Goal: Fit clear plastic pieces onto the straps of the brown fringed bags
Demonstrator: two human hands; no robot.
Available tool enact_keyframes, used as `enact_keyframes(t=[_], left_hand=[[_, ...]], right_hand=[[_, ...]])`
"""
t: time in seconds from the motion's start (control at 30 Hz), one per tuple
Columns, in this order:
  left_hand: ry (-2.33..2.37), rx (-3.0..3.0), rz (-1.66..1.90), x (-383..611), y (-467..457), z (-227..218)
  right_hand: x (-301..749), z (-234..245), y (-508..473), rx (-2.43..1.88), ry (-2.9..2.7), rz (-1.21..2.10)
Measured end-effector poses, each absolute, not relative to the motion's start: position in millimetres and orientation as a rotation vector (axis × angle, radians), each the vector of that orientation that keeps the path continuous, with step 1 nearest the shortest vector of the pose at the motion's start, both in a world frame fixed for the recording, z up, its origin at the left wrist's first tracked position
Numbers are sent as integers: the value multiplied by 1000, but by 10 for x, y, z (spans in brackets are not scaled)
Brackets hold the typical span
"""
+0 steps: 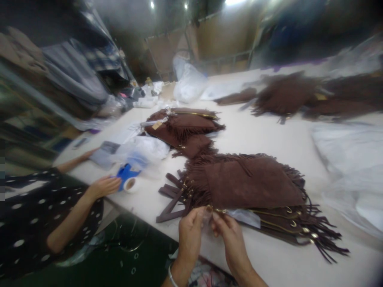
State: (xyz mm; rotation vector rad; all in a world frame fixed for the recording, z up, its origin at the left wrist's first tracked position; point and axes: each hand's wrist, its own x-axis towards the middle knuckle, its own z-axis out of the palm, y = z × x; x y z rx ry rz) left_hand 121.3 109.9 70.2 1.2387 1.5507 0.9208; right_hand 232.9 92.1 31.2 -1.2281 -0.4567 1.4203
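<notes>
At four o'clock, the fringed brown bags (pixel 254 183) look matt and suede-like, their clasps (pixel 305 230) glossy, gold-toned metal. At eight, the blue tape holder (pixel 127 173) is plastic; at twelve, the blurred sack (pixel 190 84) seems thin plastic.

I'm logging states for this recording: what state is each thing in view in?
Left hand: fingers bent at gold hardware, grip unclear
Right hand: fingers bent beside it, grip unclear
Near fringed bags: stacked
Farther fringed bags: heaped
Blue dispenser: at a co-worker's hand
Ceiling light: lit
</notes>
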Motion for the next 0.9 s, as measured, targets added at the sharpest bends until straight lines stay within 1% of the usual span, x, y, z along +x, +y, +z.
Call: enact_keyframes(t=[0.17, 0.33, 0.73, 0.9], left_hand=[[1570, 1239, 924, 1253, 1115, 744], [1565, 1216, 928, 1274, 1145, 720], [1648, 1285, 904, 1375, 1183, 742], [1668, 1219, 901, 1408, 1228, 758]], right_hand=[[2325, 310, 904, -1203, -399, 1407], [2337, 328, 924, -1112, -367, 1493], [2421, 295, 898, -1340, -668, 1360], [2404, 276, 823, -1319, -565, 1383]])
